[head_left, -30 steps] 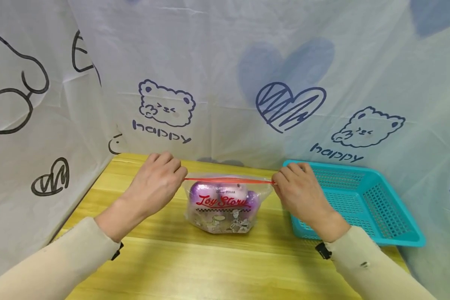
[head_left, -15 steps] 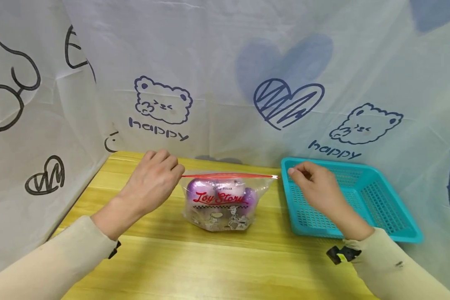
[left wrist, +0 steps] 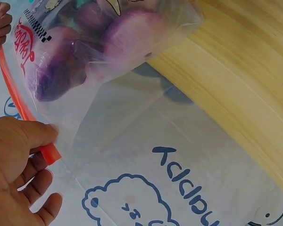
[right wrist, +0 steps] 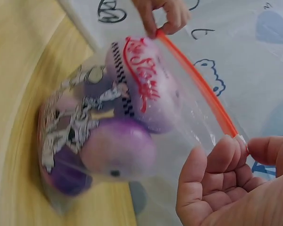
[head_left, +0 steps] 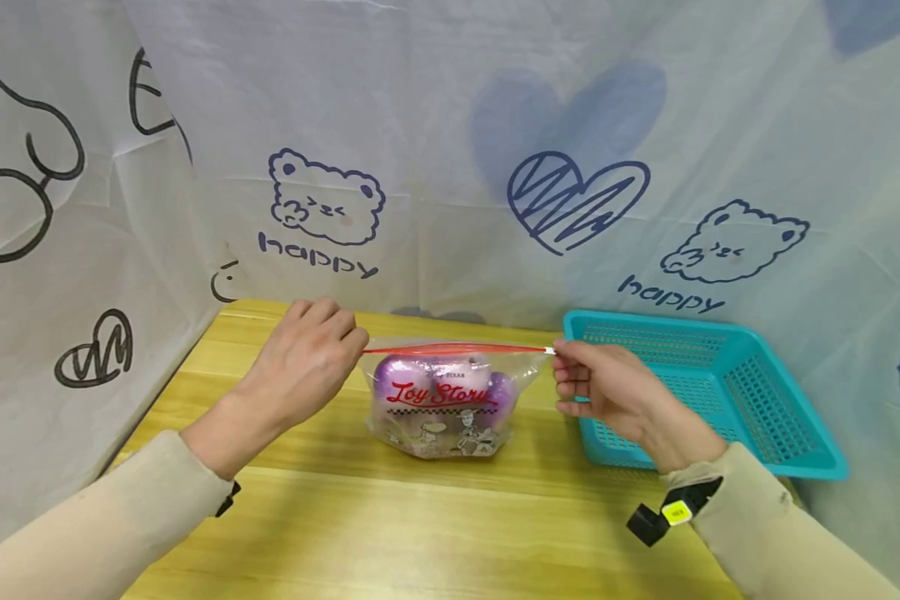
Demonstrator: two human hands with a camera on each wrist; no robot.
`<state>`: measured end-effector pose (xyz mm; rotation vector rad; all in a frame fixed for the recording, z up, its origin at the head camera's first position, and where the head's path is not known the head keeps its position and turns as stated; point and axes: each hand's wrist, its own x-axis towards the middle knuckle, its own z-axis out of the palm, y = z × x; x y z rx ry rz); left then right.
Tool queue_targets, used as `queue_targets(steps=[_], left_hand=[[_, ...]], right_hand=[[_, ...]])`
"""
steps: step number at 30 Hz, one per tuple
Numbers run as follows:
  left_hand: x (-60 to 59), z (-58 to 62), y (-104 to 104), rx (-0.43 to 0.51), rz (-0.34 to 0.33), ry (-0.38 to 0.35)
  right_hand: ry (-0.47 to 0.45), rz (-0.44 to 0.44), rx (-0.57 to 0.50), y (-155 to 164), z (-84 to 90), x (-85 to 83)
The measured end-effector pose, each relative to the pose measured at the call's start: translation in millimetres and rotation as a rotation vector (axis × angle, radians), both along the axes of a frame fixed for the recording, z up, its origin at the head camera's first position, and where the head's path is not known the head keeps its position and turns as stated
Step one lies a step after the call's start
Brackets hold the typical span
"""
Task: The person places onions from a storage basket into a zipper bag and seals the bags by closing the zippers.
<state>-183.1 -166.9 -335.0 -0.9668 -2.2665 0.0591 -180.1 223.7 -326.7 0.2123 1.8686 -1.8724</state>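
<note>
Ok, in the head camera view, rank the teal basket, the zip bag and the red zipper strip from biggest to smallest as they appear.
1. The teal basket, largest.
2. The zip bag, standing on the table with purple toys inside.
3. The red zipper strip, a thin line along the bag's top, pinched by the left hand and right hand.

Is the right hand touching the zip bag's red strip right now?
Touching. In the right wrist view, the right hand pinches the white slider end of the red strip between thumb and fingers; no gap shows.
</note>
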Motion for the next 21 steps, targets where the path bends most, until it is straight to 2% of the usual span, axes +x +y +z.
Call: queue_targets(steps=[10, 16, 21], left_hand=[[-0.2, -1.8, -9.2, -0.016, -0.015, -0.003], [-1.4, -3.0, -13.7, -0.030, -0.017, -0.024], [-2.7, -4.3, -20.8, -0.008, -0.012, -0.034]], right_hand=[[-0.108, 0.016, -0.253, -7.6, -10.6, 5.2], [-0.126, 0.006, -0.313, -12.6, -15.0, 5.7], [-0.099, 0.007, -0.374, -17.4, -19.1, 9.7]])
